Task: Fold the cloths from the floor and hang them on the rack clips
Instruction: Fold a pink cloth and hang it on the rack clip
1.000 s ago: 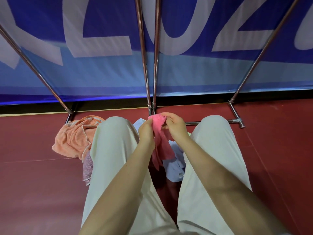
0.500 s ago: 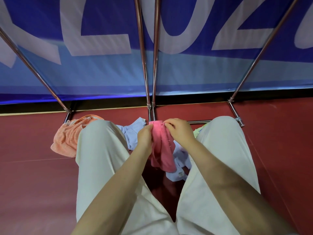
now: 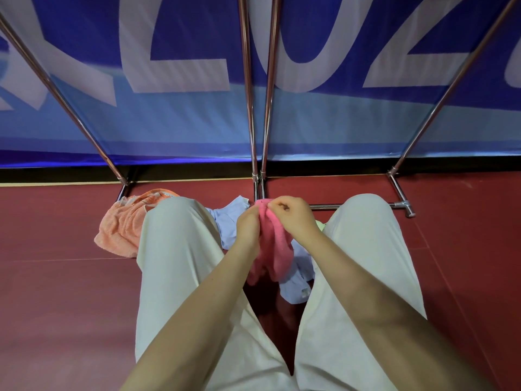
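Head view — I had my left hand (image 3: 248, 230) and right hand (image 3: 293, 215) both pinching the pink cloth (image 3: 275, 244) — between my knees, above the floor (image 3: 56, 292).

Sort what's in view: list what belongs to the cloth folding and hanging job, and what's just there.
Part of the job:
pink cloth, held by left hand and right hand
orange cloth on the floor
light blue cloth on the floor
rack poles

Just there:
blue banner
red floor
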Demonstrator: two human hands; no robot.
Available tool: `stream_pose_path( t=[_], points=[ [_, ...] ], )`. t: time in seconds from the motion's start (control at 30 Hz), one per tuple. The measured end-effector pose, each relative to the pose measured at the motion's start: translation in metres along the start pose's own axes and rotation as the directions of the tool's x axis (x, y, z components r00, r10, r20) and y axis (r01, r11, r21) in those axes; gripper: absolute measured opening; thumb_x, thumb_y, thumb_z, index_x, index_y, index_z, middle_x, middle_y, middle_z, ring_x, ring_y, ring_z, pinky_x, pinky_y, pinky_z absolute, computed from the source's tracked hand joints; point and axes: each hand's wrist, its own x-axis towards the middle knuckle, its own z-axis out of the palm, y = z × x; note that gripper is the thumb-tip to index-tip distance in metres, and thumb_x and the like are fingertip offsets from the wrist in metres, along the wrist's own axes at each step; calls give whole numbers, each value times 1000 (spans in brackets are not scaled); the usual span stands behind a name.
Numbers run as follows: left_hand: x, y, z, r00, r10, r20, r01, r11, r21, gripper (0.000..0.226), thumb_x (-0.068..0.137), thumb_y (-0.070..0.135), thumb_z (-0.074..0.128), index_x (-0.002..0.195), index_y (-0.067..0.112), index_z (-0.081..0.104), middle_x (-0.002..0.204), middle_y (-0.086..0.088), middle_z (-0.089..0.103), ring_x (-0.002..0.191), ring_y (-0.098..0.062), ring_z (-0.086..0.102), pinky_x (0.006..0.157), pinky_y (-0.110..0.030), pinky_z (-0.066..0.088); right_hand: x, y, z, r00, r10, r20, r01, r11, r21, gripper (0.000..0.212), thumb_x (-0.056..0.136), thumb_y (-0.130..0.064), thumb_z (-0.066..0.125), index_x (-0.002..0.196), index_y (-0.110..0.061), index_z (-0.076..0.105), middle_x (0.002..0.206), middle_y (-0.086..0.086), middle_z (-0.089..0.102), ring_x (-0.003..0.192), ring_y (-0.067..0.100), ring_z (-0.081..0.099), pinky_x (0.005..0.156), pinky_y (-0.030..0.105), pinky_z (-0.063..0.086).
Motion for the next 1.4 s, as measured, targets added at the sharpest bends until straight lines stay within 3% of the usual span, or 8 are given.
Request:
stream_pose_path(
  t=[0.23,0.4,0.67,0.9,0.97,1.07,1.23,1.4],
  points=[
    [1,-1,3,999,-44,-10,44,998,34,21,85,28,59,72,15,68,69,-3,61,75,-18,57,69,-29,43,4,-2,1,984,135,-113,-124,988,94,10,86,-20,63,78,-14,62,69,-2,61,66,12,55,66,31,46],
    [0,0,-2,998,-27,53,23,997,72,30,92,17,51,64,14,60,52,2,54,52,-10,51,45,-18,40,3,0,-1,991,85,-105,-80,996,48,11,84,-22,65,75,-16,64,64,-4,55,61,10,48,65,32,44],
    [-1,-1,-7,969,117,217,-165,962,216,29,99,31,53,84,13,70,57,13,63,54,2,58,51,-10,42,3,5,-11,992,93,-83,-88,994,64,9,84,-19,66,76,-15,68,66,4,61,59,8,49,59,24,40],
    [2,5,-10,979,195,65,-206,934,291,27,97,32,51,83,16,67,67,5,58,70,-11,52,63,-21,42,-2,6,-16,994,86,64,-94,987,132,14,88,-17,59,75,-21,60,61,-9,53,57,4,44,58,21,36],
    [5,11,-13,973,221,63,-229,935,269,36,92,41,53,84,9,67,75,-8,60,73,-22,55,72,-29,47,-5,11,-17,987,56,148,-67,995,71,13,87,-19,60,75,-23,56,63,-7,52,58,9,43,59,26,37],
    [3,24,-14,952,306,-15,-298,935,191,26,98,29,51,85,11,65,81,-7,56,74,-14,51,72,-29,43,-8,17,-20,966,44,255,-10,991,-131,17,87,-24,58,72,-21,51,64,-3,48,60,14,40,60,31,34],
    [2,33,-23,837,544,51,-503,731,461,21,101,17,45,91,8,61,81,6,59,76,-6,51,68,-8,39,-14,20,-30,960,-6,279,107,931,-348,34,93,-29,55,64,-19,40,59,-4,39,57,16,36,55,34,24],
    [4,25,-28,768,620,160,-570,548,613,23,102,19,44,93,3,57,82,-3,60,74,-12,50,62,-16,34,-15,22,-52,982,-136,128,182,850,-494,25,94,-36,53,76,-20,44,65,-2,48,69,28,51,59,35,31]
  ],
)
